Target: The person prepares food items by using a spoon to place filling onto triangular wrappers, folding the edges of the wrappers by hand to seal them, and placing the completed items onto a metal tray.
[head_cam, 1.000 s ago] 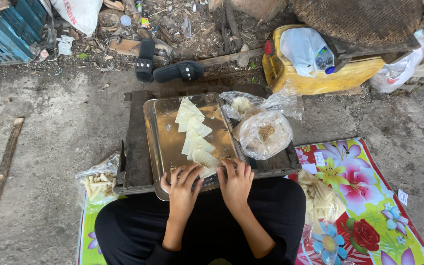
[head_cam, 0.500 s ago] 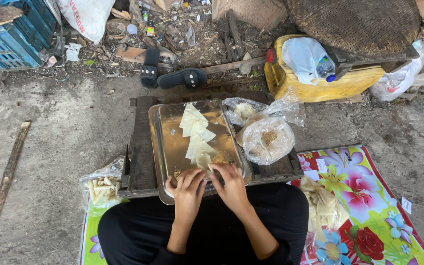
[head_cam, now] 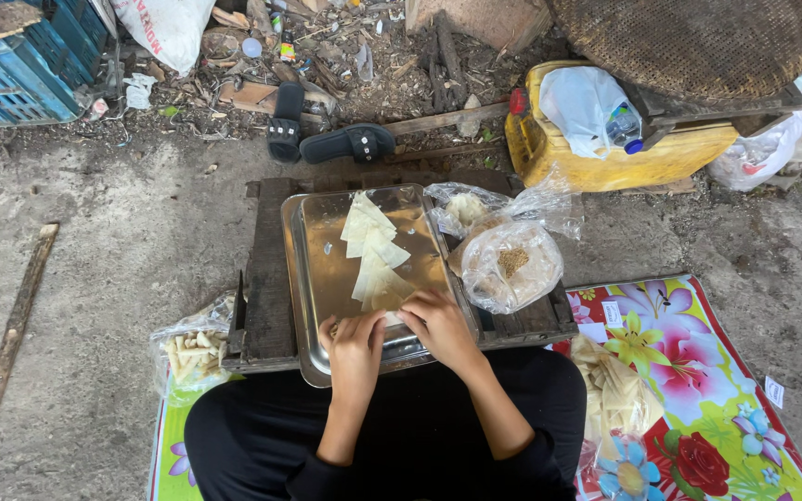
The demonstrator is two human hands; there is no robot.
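Rolling step, frame centre: left hand [head_cam: 356, 341] & right hand [head_cam: 436, 323], fingers curled, pinch pale triangular dough wrapper [head_cam: 388, 295] on shiny rectangular metal tray [head_cam: 319, 269]; next prob. needs tight, even rolling.

Pale cream wrappers [head_cam: 375, 255] lie on a shiny silver tray [head_cam: 322, 269] over a dark brown board [head_cam: 269, 278]. Lower right, a mat [head_cam: 698, 371] shows pink, red and yellow flowers. Upper left, a blue crate [head_cam: 11, 65]; upper right, a yellow container [head_cam: 624, 162]. Black sandals [head_cam: 327, 134] near the top.
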